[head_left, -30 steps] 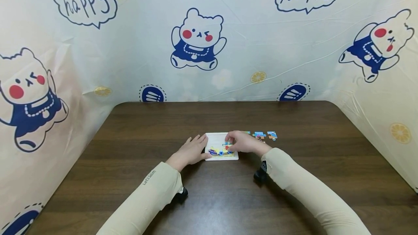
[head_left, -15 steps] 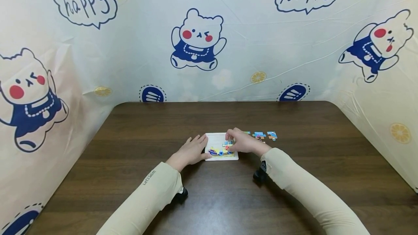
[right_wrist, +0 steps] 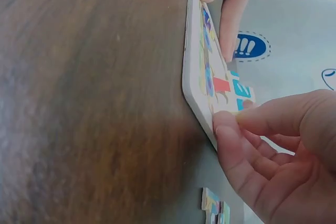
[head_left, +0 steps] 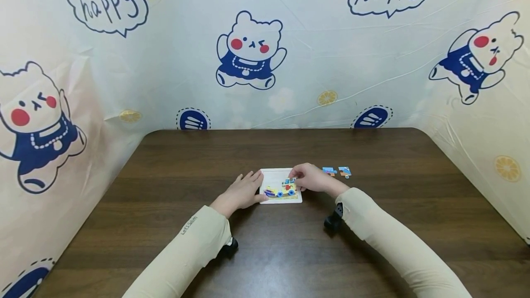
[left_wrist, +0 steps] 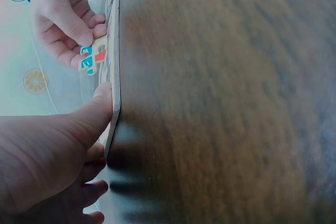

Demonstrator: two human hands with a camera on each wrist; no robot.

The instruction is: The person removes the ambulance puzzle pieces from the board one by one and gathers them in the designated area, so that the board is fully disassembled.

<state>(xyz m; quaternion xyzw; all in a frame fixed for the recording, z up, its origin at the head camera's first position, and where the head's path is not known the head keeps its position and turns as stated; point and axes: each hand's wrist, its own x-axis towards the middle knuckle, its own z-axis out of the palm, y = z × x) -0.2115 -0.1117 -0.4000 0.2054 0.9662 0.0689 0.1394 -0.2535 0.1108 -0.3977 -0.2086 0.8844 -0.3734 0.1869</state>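
Observation:
A white-framed jigsaw puzzle board lies on the table, partly filled along its near side with colourful vehicle-picture pieces. My left hand rests at the board's left edge, thumb on the near corner and the other fingers extended along the side. With thumb and fingertips, my right hand pinches a jigsaw piece with blue windows and a red patch, over the board's right part. In the left wrist view that piece stands tilted up from the board. The right fingers hide its right edge.
Loose jigsaw pieces lie on the brown wooden table to the right of the board, partly behind my right hand. A patterned cloth backdrop rises behind the table.
My right hand has shifted slightly to the right, uncovering more of the right-hand pieces on the board and covering more loose ones. The left hand has stayed put.

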